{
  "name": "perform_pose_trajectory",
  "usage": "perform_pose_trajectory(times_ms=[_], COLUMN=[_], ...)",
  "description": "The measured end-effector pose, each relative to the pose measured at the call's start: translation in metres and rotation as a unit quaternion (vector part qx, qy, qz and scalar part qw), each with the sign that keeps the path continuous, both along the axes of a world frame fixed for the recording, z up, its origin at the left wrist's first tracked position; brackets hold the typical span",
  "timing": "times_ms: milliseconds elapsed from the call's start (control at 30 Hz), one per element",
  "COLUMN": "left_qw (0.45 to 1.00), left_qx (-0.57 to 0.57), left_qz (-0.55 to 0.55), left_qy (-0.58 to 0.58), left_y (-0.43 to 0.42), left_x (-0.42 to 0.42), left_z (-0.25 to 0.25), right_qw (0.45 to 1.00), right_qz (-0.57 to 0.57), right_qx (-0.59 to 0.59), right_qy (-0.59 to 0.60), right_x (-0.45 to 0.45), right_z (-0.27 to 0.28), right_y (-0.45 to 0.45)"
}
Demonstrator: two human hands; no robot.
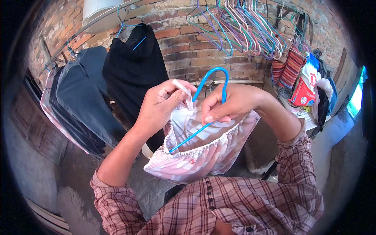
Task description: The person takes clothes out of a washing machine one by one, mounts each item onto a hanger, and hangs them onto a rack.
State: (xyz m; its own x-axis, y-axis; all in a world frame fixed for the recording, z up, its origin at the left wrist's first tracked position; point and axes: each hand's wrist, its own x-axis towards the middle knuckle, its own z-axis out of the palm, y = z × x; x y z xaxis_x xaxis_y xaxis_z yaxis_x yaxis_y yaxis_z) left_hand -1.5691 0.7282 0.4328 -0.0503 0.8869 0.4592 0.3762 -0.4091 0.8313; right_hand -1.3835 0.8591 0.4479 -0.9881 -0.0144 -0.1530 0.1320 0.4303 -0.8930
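Note:
A pink-and-white patterned garment with a gathered elastic waistband (196, 160) hangs open in front of my chest. A blue clothes hanger (213, 69) sits partly inside it, its hook pointing up and one arm reaching the left end of the waistband. My right hand (231, 102) is closed round the hanger just below the hook. Between the thumb and fingers of my left hand (158, 105) is pinched a white fabric strip (184, 89), which runs down to the back edge of the waistband beside the hook. The hanger's other arm is hidden by my right hand and the cloth.
Dark trousers (84, 84) and a black garment (135, 66) hang from a rail on the left. Many-coloured hangers (244, 27) crowd a line at the upper right. Striped cloth (293, 66) and a red-and-white bag (303, 92) are on the right, before a brick wall (178, 53).

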Motion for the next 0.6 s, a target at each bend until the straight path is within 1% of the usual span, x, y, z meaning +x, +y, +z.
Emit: perform_pose_trajectory(times_ms=[67, 167, 200, 300, 400, 467, 500, 600], left_qw=[0.999, 0.997, 0.997, 0.994, 0.991, 0.992, 0.992, 0.987], left_qx=[0.021, 0.023, 0.000, -0.006, -0.037, -0.058, -0.069, -0.089], left_qz=[0.012, -0.003, -0.002, 0.001, 0.015, 0.026, 0.031, 0.036], left_qy=[-0.032, -0.075, -0.073, -0.106, -0.127, -0.109, -0.101, -0.127], left_y=[0.004, 0.007, 0.002, 0.002, 0.001, 0.000, 0.000, 0.005], left_x=[0.002, -0.001, 0.004, 0.005, 0.008, 0.005, 0.004, 0.004], left_z=[0.001, 0.003, 0.008, 0.009, 0.011, 0.011, 0.011, 0.008], right_qw=[1.000, 1.000, 0.999, 0.998, 0.997, 0.996, 0.996, 0.997], right_qz=[-0.017, -0.012, -0.013, -0.018, -0.025, -0.031, -0.028, -0.026], right_qx=[-0.003, -0.022, -0.033, -0.059, -0.073, -0.087, -0.082, -0.069], right_qy=[0.008, 0.013, 0.009, -0.001, -0.005, -0.004, -0.006, -0.012], right_x=[-0.003, -0.009, -0.010, -0.012, -0.013, -0.014, -0.014, -0.017], right_z=[-0.004, -0.009, -0.011, -0.015, -0.017, -0.021, -0.020, -0.020], right_y=[0.002, 0.008, 0.011, 0.017, 0.020, 0.023, 0.022, 0.021])
